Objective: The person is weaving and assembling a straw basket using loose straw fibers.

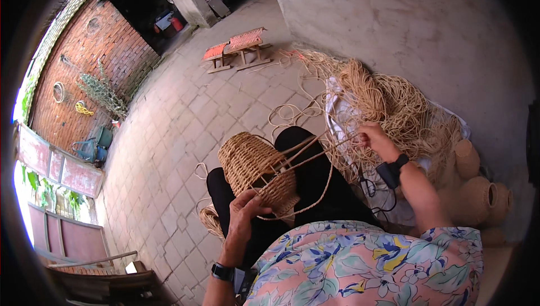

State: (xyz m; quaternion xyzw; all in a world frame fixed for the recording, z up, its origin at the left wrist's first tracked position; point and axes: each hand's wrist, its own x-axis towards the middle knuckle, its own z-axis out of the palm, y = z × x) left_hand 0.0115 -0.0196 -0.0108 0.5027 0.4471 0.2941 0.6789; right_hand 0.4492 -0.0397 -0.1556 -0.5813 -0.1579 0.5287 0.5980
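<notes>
The half-woven basket (256,168) rests on the person's lap, on the black trousers (315,188), its open end tilted toward the body. The left hand (243,211) is clamped on the rim at the near edge, thumb and fingers pinching the spot where the loose strands (306,157) leave the weave. The right hand (376,139) is out to the side, fist closed around those same strands, drawing them taut across the knee toward the big tangled heap of straw cord (388,103) on the white cloth (337,103). Good form here would seem to be even tension: the pinching hand should hold the last stitch firm so the pull tightens the row without warping the rim. A jerk could snag cord in the heap. Finished small woven jars (478,193) sit just beside the right elbow; two low stools (239,47) stand well apart on the paved yard (169,137).
</notes>
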